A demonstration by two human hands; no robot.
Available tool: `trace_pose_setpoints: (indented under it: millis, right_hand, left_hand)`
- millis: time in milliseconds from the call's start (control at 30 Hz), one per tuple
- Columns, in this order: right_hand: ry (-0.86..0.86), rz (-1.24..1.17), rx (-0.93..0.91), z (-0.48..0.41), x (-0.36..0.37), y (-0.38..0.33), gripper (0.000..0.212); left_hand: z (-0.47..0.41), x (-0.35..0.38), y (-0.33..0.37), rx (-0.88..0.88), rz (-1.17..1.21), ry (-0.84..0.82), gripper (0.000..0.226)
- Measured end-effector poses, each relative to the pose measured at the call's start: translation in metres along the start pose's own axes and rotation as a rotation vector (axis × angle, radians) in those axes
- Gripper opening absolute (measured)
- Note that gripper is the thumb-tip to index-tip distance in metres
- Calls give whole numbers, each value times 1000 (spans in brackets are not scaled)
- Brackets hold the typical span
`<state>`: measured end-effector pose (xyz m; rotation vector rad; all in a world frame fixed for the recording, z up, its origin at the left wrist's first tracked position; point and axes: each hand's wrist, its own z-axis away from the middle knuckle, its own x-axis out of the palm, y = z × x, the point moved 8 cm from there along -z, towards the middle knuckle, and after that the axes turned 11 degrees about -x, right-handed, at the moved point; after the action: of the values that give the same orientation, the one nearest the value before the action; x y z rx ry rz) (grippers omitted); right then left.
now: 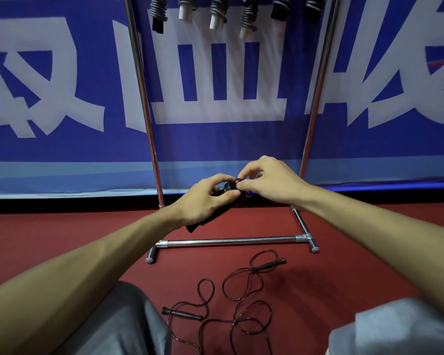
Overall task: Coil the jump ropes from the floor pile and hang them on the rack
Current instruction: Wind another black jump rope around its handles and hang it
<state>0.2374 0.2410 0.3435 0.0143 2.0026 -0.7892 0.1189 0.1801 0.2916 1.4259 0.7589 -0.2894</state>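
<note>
Gripping the coiled jump rope in the left hand, pinching its top loop with the right hand, handle slanting near-left, just short of the rack, hanging spots high above.

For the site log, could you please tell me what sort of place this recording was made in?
Probably a sports hall or gym: red floor, a large blue banner with white lettering behind, and a metal rack hung with coiled jump ropes.
</note>
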Motion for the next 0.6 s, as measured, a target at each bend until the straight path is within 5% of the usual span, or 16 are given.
trace_pose_setpoints:
  millis: [267,600]
  right_hand:
    - [105,14,-5,-1,-7,-2,9]
    - [431,-515,110,-14,-49,-1,22]
  left_hand:
    - [1,6,5,65,-69,-55,39]
    - [7,-3,5,-57,245,-135,22]
